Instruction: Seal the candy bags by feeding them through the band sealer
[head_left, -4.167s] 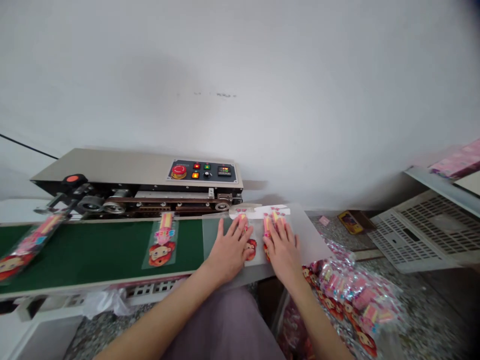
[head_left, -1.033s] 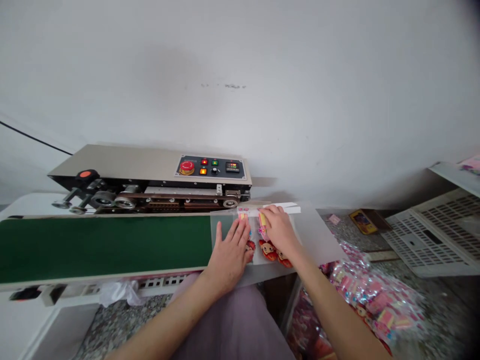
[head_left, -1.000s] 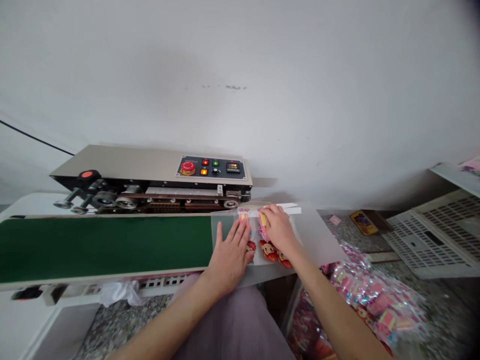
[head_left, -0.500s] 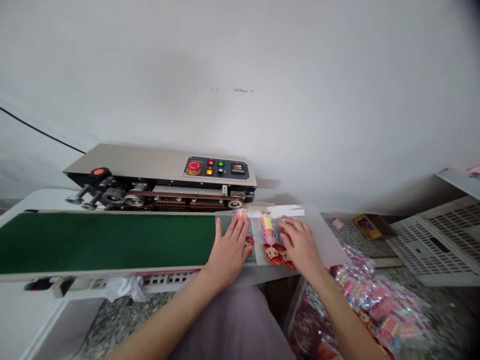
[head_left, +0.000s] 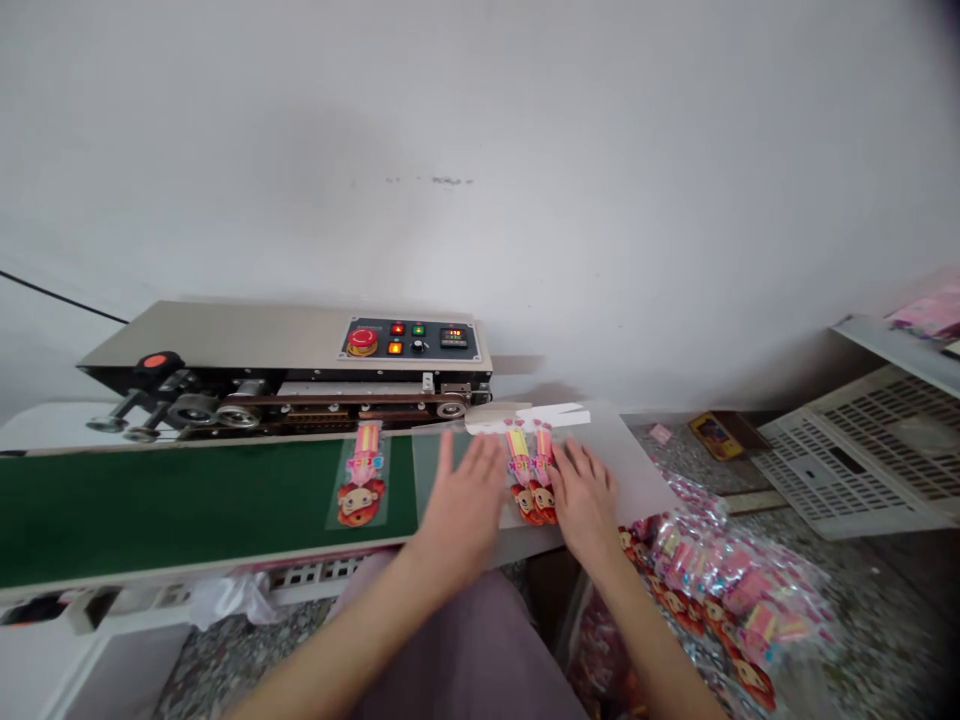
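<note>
My left hand [head_left: 463,500] is open, palm down, its fingers stretched over a clear plastic pouch at the right end of the green conveyor belt [head_left: 247,500]. Right of it, two flat pouches [head_left: 519,475] with red-haired doll pictures and "Stick" lettering lie overlapping on the pale feed plate [head_left: 637,475]. My right hand [head_left: 585,495] rests open beside them, its fingertips at their right edge. Farther left on the belt lies one similar pouch [head_left: 361,480], clear of both hands. Behind the belt stands a band sealer [head_left: 225,340] with lit buttons. What lies under my left palm is hidden.
White paper strips [head_left: 555,412] lie at the back of the plate. Below right is a heap of similar pouches [head_left: 720,570]. A white plastic crate [head_left: 855,460] and a small printed box [head_left: 720,435] stand on the floor. The wall rises right behind the sealer.
One pouch has come out from under my left hand and moved left along the belt. The two pouches by my right hand have shifted left. The view has turned slightly right.
</note>
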